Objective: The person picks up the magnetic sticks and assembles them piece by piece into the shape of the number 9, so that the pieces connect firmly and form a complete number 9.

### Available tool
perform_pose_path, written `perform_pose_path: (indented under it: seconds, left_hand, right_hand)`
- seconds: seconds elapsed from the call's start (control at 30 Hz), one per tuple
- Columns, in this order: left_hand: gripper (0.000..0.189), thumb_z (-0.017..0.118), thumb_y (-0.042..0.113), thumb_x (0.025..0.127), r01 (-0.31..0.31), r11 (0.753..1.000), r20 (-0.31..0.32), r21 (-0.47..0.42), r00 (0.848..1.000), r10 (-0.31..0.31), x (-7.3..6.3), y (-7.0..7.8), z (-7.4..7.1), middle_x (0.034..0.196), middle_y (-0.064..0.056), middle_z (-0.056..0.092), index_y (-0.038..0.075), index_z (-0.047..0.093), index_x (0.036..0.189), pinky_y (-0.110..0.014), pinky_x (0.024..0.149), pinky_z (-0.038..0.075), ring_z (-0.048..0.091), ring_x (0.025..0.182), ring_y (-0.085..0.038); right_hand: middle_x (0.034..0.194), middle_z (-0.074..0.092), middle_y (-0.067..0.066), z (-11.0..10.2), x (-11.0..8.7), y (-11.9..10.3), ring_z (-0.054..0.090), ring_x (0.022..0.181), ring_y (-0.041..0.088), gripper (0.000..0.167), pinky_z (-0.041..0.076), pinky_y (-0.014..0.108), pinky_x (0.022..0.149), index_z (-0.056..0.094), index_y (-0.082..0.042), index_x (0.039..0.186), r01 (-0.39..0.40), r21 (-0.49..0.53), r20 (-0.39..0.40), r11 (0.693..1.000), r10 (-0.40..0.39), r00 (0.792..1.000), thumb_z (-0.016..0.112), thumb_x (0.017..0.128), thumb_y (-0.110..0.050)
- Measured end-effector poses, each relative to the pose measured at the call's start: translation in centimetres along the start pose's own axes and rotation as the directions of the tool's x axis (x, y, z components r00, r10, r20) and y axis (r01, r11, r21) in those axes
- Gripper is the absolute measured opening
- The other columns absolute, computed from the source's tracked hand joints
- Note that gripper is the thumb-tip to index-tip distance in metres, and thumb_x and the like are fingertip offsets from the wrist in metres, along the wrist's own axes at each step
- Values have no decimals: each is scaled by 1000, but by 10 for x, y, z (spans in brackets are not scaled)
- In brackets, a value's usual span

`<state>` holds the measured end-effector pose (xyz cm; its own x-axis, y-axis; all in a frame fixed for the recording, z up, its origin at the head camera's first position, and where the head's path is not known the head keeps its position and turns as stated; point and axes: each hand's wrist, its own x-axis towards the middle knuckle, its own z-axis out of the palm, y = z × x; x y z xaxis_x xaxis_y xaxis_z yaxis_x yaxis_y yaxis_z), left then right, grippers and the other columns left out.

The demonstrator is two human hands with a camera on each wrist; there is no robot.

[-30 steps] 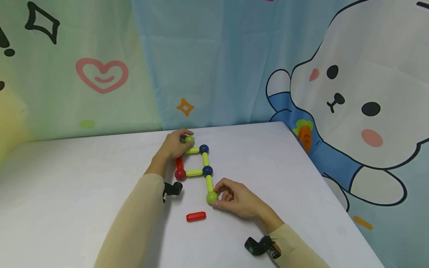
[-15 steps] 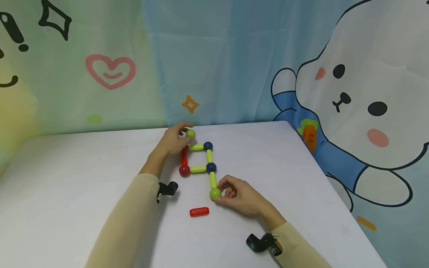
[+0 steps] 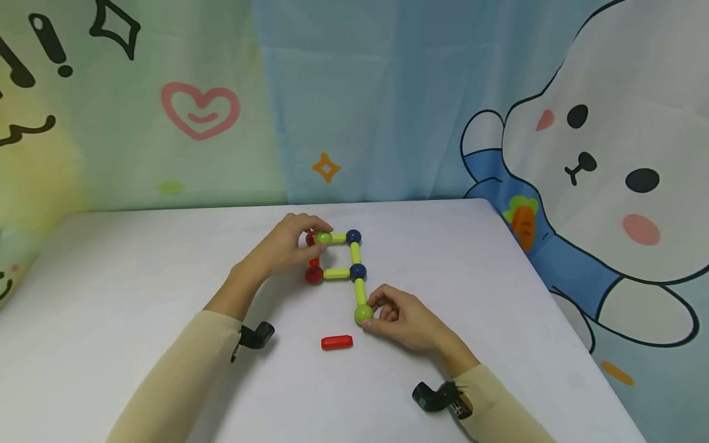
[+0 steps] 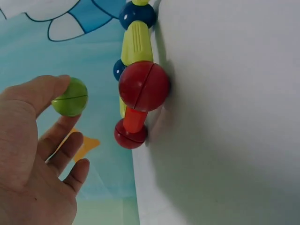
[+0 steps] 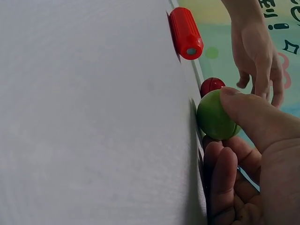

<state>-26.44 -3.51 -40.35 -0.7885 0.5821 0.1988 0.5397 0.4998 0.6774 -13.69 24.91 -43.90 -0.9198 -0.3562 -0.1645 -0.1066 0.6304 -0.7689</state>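
Observation:
My left hand (image 3: 290, 243) pinches a green ball (image 4: 70, 97) between thumb and fingertips. In the left wrist view that ball stands apart from the ball-and-rod frame. The frame lies on the table: a square of red balls (image 3: 314, 275) and blue balls (image 3: 357, 272), joined by yellow-green rods (image 3: 337, 274) and one red rod (image 4: 135, 120). From its near blue corner a further yellow-green rod (image 3: 360, 291) runs toward me, ending in a second green ball (image 3: 363, 314). My right hand (image 3: 410, 320) pinches this end ball with thumb and fingers. The left fingers partly hide the red rod in the head view.
A loose red rod (image 3: 336, 343) lies on the white table (image 3: 138, 295), nearer to me than the frame. Behind the table hangs a printed curtain (image 3: 365, 104). Black wrist cameras (image 3: 437, 397) sit at the sleeves.
The left hand has moved its green ball toward me, over the frame's far left corner, uncovering the red ball there. The right hand keeps its hold on the end ball. The head view has shifted slightly.

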Motion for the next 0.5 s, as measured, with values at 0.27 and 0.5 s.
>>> perform_pose_path:
  seconds: [0.27, 0.5]
  left_hand:
    - [31, 72, 24, 95, 23, 998, 5, -52, 1000, -22, -22, 6, -3, 122, 2, 66, 17, 69, 125, -49, 98, 49, 57, 114, -28]
    - [33, 74, 24, 94, 6, 996, 87, -85, 996, 2, -43, 10, -3, 120, 6, 67, 18, 69, 126, -47, 96, 50, 59, 113, -29]
  right_hand:
    - [89, 61, 1, 1, 0, 2, 56, 78, 16, 36, 48, 24, 69, 62, -15, 116, 6, 14, -7, 1000, -6, 1000, 80, 90, -32]
    - [88, 61, 1, 4, 2, 0, 56, 77, 16, 35, 47, 24, 69, 62, -17, 115, -2, -5, -15, 1000, 2, 1000, 80, 90, -34]
